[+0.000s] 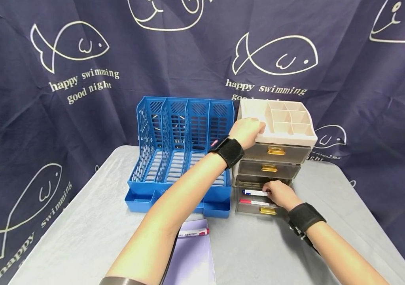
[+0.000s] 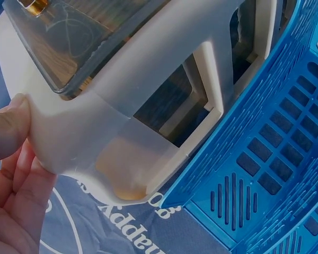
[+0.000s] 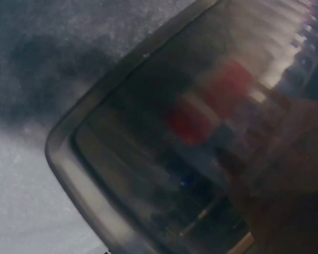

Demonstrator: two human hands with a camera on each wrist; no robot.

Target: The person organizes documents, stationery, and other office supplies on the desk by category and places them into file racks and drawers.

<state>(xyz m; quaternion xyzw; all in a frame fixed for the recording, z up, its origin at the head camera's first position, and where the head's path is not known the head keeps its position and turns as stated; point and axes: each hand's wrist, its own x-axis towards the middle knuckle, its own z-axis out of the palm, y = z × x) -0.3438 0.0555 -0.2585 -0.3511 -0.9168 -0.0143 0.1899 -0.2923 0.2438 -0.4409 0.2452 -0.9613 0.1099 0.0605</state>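
Observation:
A beige drawer organizer [image 1: 288,118] with three smoky drawers stands on the table right of a blue file rack [image 1: 184,146]. My left hand [image 1: 248,130] grips the organizer's top left corner [image 2: 85,153], thumb on its edge. The bottom drawer [image 1: 245,208] is pulled out. Inside lie a blue-capped marker [image 1: 254,192] and a red-capped marker [image 1: 254,202]. My right hand [image 1: 281,194] reaches into that drawer and its fingers pinch the end of the blue-capped marker. The right wrist view is a dark blur of the drawer's corner [image 3: 90,174] with red and blue shapes inside.
Another red-capped marker [image 1: 193,233] lies on a lilac folder [image 1: 192,257] at the table's near edge. The grey table [image 1: 81,221] is backed by a dark blue fish-print cloth [image 1: 63,59]. The upper two drawers, with gold handles [image 1: 276,151], are closed.

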